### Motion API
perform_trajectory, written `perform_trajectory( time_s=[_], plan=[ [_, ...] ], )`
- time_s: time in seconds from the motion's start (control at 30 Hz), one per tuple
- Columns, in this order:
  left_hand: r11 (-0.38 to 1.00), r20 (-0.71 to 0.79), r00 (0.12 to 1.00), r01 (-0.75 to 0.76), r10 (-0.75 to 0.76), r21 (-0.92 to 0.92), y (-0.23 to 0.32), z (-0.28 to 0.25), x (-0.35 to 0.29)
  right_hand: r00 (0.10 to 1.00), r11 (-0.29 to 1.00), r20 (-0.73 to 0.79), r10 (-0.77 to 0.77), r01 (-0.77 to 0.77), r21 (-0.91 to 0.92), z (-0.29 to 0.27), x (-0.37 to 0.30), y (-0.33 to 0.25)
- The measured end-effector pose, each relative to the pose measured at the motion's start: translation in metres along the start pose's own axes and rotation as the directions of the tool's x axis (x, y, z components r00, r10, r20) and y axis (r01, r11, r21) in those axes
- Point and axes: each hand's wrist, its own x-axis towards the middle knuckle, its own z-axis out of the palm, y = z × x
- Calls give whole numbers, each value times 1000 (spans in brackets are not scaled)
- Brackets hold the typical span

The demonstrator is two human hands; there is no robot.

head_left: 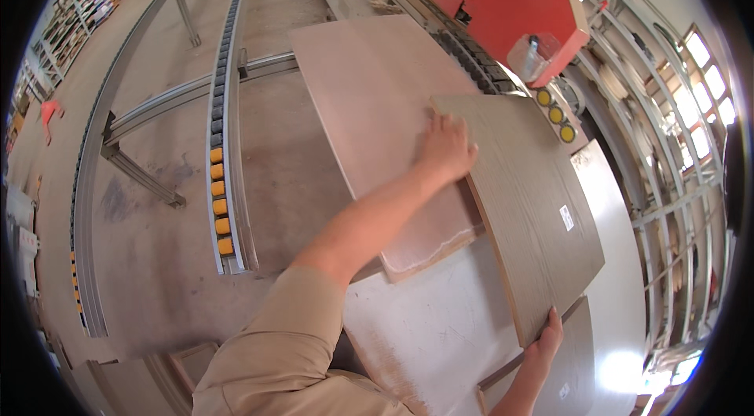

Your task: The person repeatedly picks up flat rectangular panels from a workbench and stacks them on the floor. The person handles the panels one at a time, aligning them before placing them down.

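A grey-brown wood-grain panel [534, 196] with a small white label lies tilted across the work area, in front of me. My left hand [448, 149] reaches over with curled fingers and grips the panel's far left corner. At the near end, my right hand [543, 337] holds the panel's lower edge, thumb on top and the other fingers mostly hidden. Under the panel's left side is a pinkish-brown board [377, 102]. Below both, a worn white surface [432, 322] shows. Another labelled wood-grain panel [577, 353] lies by my right wrist.
A red machine housing [518, 11] stands beyond the panel, with three yellow round pads [556, 114] beside it. To the left run roller rails [224, 102], some rollers yellow. A metal rack [667, 212] rises at right; a white board [613, 212] lies before it.
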Motion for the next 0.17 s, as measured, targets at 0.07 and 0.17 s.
perform_trajectory(
  time_s=[0.07, 0.17],
  plan=[
    [1000, 124, 992, -3, 0, 28, -1, -2, 13, 999, 997, -41, -26, 23, -78, -22, -22, -6],
    [973, 291, 932, 228, -215, -12, -13, -15, 40, 999, 990, -33, -41, 36, -133, -55, -26, -12]
  ],
)
